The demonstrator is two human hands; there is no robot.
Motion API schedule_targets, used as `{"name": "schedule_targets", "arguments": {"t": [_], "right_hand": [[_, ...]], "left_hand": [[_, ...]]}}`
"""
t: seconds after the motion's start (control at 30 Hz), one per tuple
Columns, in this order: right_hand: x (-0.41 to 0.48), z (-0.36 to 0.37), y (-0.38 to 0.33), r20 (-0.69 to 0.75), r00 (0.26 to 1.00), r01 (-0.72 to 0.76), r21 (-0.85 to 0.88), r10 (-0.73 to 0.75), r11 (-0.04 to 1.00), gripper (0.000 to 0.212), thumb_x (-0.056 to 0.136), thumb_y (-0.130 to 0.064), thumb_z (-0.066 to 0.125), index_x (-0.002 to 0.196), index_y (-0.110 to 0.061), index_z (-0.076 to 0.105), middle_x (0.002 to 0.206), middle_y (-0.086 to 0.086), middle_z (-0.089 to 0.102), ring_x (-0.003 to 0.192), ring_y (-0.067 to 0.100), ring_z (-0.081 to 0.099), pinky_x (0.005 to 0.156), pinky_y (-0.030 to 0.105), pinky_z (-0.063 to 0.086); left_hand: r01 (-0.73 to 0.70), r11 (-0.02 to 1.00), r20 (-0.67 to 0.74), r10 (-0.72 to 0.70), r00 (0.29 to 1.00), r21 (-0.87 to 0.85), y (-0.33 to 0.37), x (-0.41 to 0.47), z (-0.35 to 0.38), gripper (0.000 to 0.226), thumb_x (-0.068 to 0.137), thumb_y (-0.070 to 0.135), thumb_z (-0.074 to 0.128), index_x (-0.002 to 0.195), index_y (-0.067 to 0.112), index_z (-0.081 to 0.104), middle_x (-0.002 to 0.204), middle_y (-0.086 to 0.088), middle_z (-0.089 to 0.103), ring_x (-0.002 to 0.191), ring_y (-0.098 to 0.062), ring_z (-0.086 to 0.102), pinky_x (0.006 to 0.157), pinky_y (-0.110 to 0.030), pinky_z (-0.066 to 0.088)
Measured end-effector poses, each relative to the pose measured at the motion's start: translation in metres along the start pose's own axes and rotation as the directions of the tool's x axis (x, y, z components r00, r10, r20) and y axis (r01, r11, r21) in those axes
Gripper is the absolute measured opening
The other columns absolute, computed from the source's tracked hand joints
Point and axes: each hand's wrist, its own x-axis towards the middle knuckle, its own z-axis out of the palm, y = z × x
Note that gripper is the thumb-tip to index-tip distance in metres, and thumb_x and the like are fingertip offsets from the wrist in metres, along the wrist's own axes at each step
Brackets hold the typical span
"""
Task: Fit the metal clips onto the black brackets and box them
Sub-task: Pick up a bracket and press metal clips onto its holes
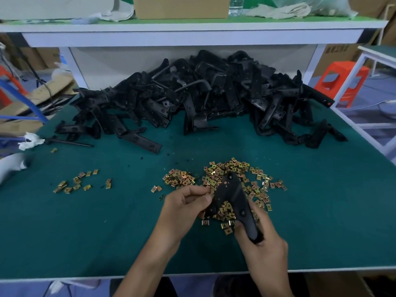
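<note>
- The right hand [264, 247] is closed around the lower end of a black bracket [232, 195]. It holds the bracket tilted up off the table with both arms facing us, and we read this as the steadying grip.
- The left hand [184, 202] has its fingers curled, with thumb and forefinger pinching at the edge of the bracket's shorter arm (whether a clip sits between the fingertips is too small for us to tell). We judge that a clip is being pressed on there.
- Directly under the bracket lies the main pile of metal clips [235, 168], with a smaller pile [179, 179] just to its left. Working above them probably keeps the pinching hand's reach short.
- A few stray clips [75, 185] lie well apart to the left.
- The heap of brackets [203, 97] is banked at the back of the green table [96, 232], under the shelf [192, 28]. That leaves the front as working room.
- A cardboard box [180, 7] stands on the shelf, and we cannot say whether it is the one for packing.
</note>
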Motion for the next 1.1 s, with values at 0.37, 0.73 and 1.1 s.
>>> {"name": "schedule_targets", "arguments": {"t": [0.37, 0.73, 1.1], "right_hand": [[0.0, 0.003, 0.0, 0.005, 0.999, 0.041, -0.1, -0.041, 0.994, 0.068, 0.081, -0.021, 0.08, 0.128, -0.061, 0.053, 0.096, -0.027, 0.068, 0.086, -0.006, 0.066, 0.07, 0.007, 0.046], [0.001, 0.003, -0.004, -0.064, 0.998, -0.033, -0.053, 0.03, 0.998, 0.059, 0.082, -0.022, 0.081, 0.13, -0.049, 0.06, 0.089, -0.028, 0.07, 0.081, -0.013, 0.065, 0.07, -0.001, 0.042], [0.001, 0.002, -0.005, -0.033, 0.997, -0.073, -0.032, 0.072, 0.997, 0.058, 0.082, -0.025, 0.081, 0.132, -0.047, 0.061, 0.088, -0.013, 0.075, 0.082, -0.008, 0.067, 0.07, 0.002, 0.044]], "left_hand": [[0.048, 0.998, -0.03, -0.046, 0.998, 0.045, 0.001, -0.005, 0.003, 0.007, 0.087, 0.006, 0.076, 0.09, 0.012, 0.078, 0.08, -0.001, 0.076, 0.067, -0.007, 0.065, 0.06, -0.019, 0.051], [-0.235, 0.879, 0.116, 0.205, 0.972, 0.414, -0.003, 0.005, 0.003, 0.017, 0.096, 0.036, 0.062, 0.102, 0.045, 0.075, 0.092, 0.019, 0.074, 0.084, 0.003, 0.066, 0.072, -0.009, 0.047], [-0.058, 0.15, 0.011, 0.293, 0.956, 0.987, 0.006, 0.096, -0.033, 0.025, 0.1, 0.032, 0.053, 0.104, 0.02, 0.075, 0.112, -0.005, 0.066, 0.112, -0.029, 0.052, 0.094, -0.039, 0.043]]}}
